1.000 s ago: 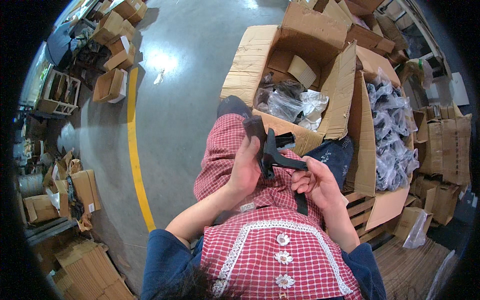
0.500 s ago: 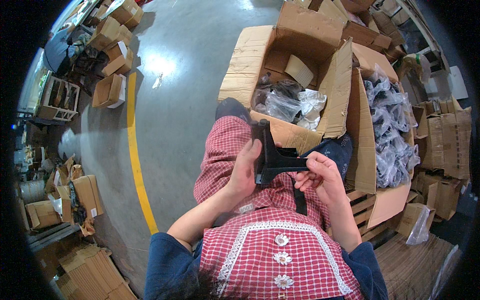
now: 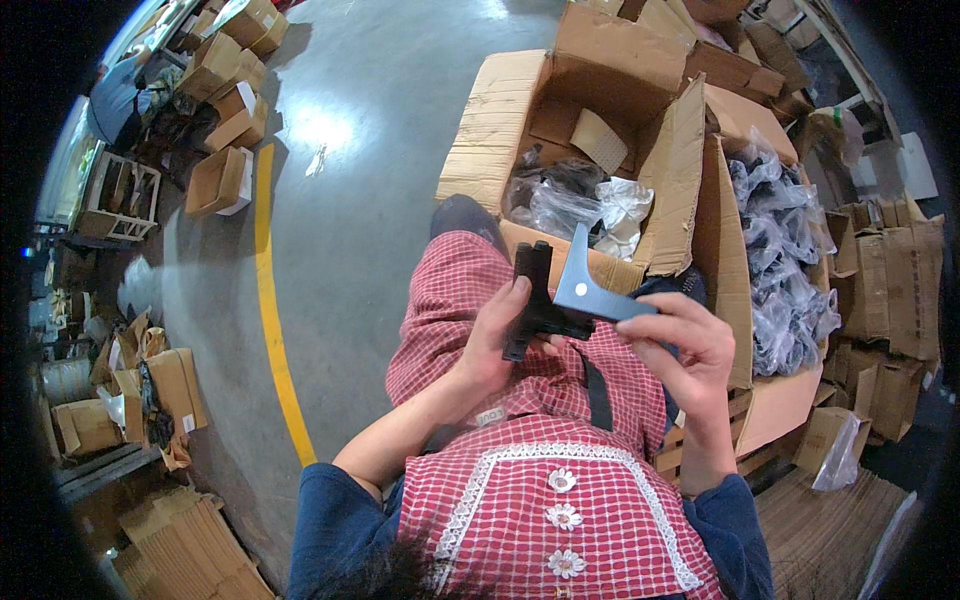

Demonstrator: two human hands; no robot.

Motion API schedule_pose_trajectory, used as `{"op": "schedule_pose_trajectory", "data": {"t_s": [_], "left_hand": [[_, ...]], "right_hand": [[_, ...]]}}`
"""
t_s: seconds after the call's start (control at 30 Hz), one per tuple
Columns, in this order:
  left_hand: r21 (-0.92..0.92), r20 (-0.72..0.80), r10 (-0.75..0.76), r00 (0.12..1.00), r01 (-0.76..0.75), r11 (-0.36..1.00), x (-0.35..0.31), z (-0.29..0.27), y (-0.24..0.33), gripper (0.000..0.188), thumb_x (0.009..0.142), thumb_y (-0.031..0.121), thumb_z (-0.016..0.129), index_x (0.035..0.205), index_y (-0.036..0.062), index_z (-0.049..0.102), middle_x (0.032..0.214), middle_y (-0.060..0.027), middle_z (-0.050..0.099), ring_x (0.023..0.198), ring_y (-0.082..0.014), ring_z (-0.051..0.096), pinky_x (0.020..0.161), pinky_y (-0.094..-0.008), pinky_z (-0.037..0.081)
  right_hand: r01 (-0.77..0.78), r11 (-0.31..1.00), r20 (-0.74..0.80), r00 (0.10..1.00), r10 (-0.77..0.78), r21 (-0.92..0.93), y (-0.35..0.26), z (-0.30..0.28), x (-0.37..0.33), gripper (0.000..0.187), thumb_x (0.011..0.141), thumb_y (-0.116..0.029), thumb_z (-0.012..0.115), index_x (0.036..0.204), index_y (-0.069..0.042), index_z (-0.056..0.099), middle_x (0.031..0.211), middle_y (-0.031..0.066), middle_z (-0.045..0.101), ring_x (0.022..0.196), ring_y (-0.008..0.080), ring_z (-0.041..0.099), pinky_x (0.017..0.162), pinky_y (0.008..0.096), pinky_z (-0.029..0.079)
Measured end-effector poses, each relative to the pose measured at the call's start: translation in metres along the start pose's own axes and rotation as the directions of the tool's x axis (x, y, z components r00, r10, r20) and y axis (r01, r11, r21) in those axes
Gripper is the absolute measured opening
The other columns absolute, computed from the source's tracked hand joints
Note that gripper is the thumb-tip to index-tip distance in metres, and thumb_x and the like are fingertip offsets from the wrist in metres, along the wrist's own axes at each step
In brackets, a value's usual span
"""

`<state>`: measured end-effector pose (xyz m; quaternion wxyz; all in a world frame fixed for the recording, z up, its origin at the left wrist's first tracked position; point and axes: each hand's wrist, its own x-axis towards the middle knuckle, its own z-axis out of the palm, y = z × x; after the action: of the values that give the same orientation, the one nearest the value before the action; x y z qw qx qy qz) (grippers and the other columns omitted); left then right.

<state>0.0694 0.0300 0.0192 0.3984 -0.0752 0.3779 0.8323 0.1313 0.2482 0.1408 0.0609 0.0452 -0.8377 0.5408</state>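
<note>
My left hand point(image 3: 488, 340) is closed around a dark black plastic part point(image 3: 535, 290), which looks like several narrow pieces stacked together. In my right hand point(image 3: 690, 345), thumb and fingers pinch the stem of a T-shaped plastic piece point(image 3: 595, 297). Its smooth face catches the light and looks bluish, with a small pale round spot near the middle. That piece is tilted just right of the black part; whether the two touch I cannot tell. Both are held above my lap, over the red checked apron point(image 3: 560, 450).
Beyond my knees stands an open cardboard box point(image 3: 490, 130) with clear plastic bags point(image 3: 565, 210) inside. To its right, another carton holds many bagged dark parts point(image 3: 780, 260). A yellow floor line point(image 3: 268, 300) runs on the left. A person point(image 3: 118, 100) is at the far left among boxes.
My right hand has moved right and up, turning the T-shaped piece so its broad face shows. Earlier that piece lay against the part in my left hand, which has stayed nearly still.
</note>
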Motion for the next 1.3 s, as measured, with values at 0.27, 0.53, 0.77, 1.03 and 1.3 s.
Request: {"op": "schedule_pose_trajectory", "data": {"t_s": [0.27, 0.53, 0.77, 1.03, 1.3], "left_hand": [[0.069, 0.051, 0.037, 0.998, -0.04, 0.997, -0.004, 0.004, 0.006, 0.05, 0.105, 0.05, 0.04, 0.114, 0.0059, 0.063, 0.095, -0.0056, 0.069, 0.078, -0.0111, 0.063, 0.063, -0.0225, 0.047], [-0.131, 0.169, -0.038, 0.985, 0.06, 0.99, -0.005, -0.001, -0.004, 0.05, 0.105, 0.047, 0.041, 0.129, 0.0051, 0.057, 0.114, -0.0113, 0.066, 0.097, -0.0216, 0.065, 0.084, -0.0347, 0.052], [-0.07, 0.147, -0.286, 0.947, 0.298, 0.952, 0.0, -0.023, -0.01, 0.045, 0.092, 0.026, 0.052, 0.126, -0.0018, 0.057, 0.113, -0.0133, 0.067, 0.098, -0.0231, 0.066, 0.089, -0.0355, 0.051], [0.013, 0.461, -0.376, 0.804, 0.418, 0.908, 0.009, -0.021, 0.001, 0.056, 0.084, 0.029, 0.056, 0.127, -0.0065, 0.055, 0.116, -0.0232, 0.066, 0.091, -0.0288, 0.067, 0.083, -0.036, 0.051], [-0.308, 0.501, -0.336, 0.798, 0.527, 0.792, 0.017, -0.027, 0.013, 0.104, 0.095, 0.078, 0.022, 0.136, -0.0153, 0.043, 0.114, -0.0362, 0.064, 0.066, -0.0321, 0.072, 0.054, -0.03, 0.059]], "right_hand": [[0.412, 0.884, 0.296, 0.892, -0.342, -0.222, -0.015, 0.008, 0.008, 0.031, 0.064, 0.001, 0.068, 0.094, -0.005, 0.072, 0.093, 0.012, 0.067, 0.08, 0.0293, 0.069, 0.066, 0.0371, 0.056], [0.561, 0.724, 0.381, 0.821, -0.425, -0.402, -0.003, 0.032, 0.0, 0.039, 0.069, -0.006, 0.067, 0.107, -0.007, 0.072, 0.097, 0.011, 0.067, 0.087, 0.0292, 0.069, 0.074, 0.0372, 0.058], [0.385, 0.902, 0.436, 0.858, -0.272, -0.195, 0.001, 0.04, 0.01, 0.061, 0.071, 0.001, 0.064, 0.13, -0.01, 0.062, 0.115, 0.0162, 0.069, 0.105, 0.034, 0.068, 0.088, 0.0404, 0.056], [0.1, 0.988, 0.39, 0.92, -0.045, -0.121, 0.026, 0.025, 0.052, 0.041, 0.084, -0.005, 0.068, 0.125, -0.003, 0.064, 0.118, 0.0186, 0.068, 0.114, 0.0319, 0.064, 0.097, 0.0401, 0.051], [-0.749, 0.346, 0.647, 0.662, 0.378, 0.565, 0.137, 0.024, 0.051, 0.028, 0.086, -0.01, 0.074, 0.113, -0.004, 0.069, 0.091, 0.0061, 0.071, 0.064, 0.01, 0.063, 0.056, 0.024, 0.052]]}}
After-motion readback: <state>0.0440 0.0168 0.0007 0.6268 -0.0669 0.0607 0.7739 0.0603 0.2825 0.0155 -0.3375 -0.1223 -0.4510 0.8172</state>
